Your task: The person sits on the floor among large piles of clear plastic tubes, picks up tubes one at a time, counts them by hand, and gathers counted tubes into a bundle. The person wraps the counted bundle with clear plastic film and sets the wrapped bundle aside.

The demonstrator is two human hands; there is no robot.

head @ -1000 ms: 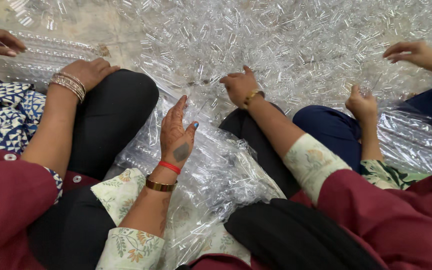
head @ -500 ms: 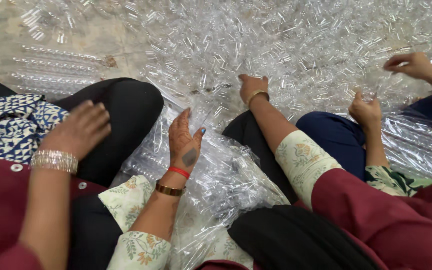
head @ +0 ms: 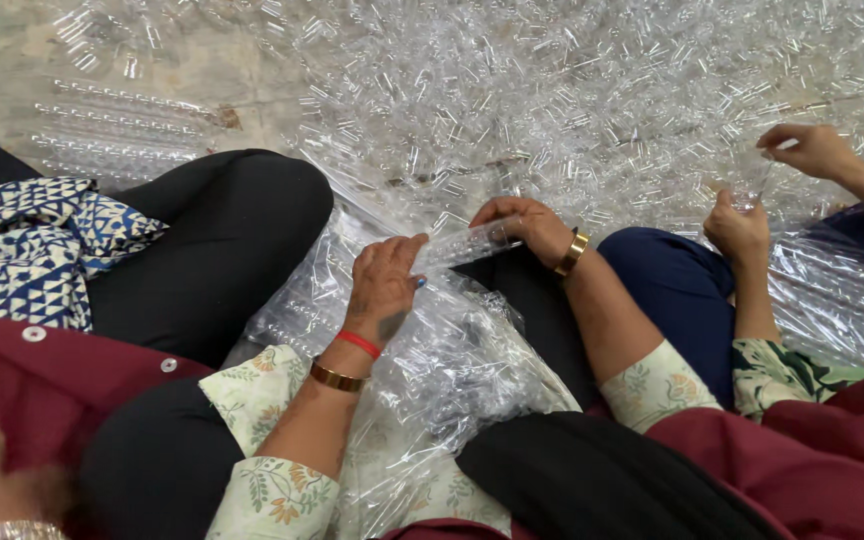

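Pale stone floor [head: 12,55] under clear plastic.
A heap of small clear plastic tubes [head: 572,90] covers its far side; filled transparent bags [head: 112,130] lie far left.

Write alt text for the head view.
Seated on the floor, a person's left hand and right hand hold a clear plastic tube over a plastic bag, before a heap of tubes. Co-workers sit either side.

Clear glossy plastic tubes [head: 572,90]; crinkled shiny plastic film [head: 452,360]; polished gold-metal bangle [head: 336,377]; matt black cloth [head: 222,230].
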